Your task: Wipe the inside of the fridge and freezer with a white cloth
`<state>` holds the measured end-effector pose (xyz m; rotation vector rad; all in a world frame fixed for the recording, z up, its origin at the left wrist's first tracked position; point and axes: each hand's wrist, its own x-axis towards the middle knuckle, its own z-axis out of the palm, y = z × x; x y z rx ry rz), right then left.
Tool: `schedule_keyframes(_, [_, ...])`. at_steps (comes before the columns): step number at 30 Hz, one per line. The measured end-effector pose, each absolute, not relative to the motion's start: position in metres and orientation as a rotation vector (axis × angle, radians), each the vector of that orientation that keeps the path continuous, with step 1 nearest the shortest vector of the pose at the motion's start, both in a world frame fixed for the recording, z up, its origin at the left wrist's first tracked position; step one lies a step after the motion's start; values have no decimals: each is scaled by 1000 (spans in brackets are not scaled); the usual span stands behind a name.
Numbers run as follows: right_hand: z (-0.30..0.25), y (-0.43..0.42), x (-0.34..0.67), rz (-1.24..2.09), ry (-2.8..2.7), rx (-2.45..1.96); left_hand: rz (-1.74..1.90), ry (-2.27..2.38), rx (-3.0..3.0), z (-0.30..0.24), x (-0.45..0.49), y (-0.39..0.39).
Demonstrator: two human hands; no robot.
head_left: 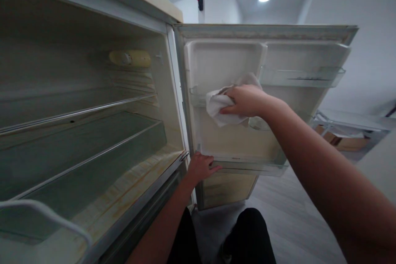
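Note:
An old fridge stands open in front of me, its door (297,45) swung out to the right. My right hand (247,101) is closed on a white cloth (218,105) and presses it against the inner face of the door, by the small upper door shelf (198,97). My left hand (201,167) grips the left end of the lower door shelf (250,165), fingers curled over its rim. The fridge cavity (93,132) to the left has glass shelves with metal trim, and its floor is stained yellow.
A yellowed light housing (130,58) sits on the cavity's back wall. A clear door rack (301,76) hangs at the upper right of the door. Removed white shelves and a cardboard box (343,140) lie on the floor at right. My knees (247,235) are below.

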<state>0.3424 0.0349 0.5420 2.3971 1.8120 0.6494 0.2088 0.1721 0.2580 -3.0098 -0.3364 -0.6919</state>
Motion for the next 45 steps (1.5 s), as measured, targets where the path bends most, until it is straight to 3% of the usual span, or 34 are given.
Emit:
schedule_keyframes(18, [533, 120, 273, 753, 1831, 2459, -745, -207, -3090, 252, 202, 183])
schedule_keyframes(28, [535, 91, 290, 690, 1915, 2439, -723, -212, -3058, 251, 202, 184])
schedule_keyframes(36, [533, 46, 328, 665, 1584, 2580, -730, -250, -3039, 255, 203, 177])
schedule_keyframes(45, [534, 85, 297, 711, 1654, 2563, -723, -310, -3021, 256, 211, 170])
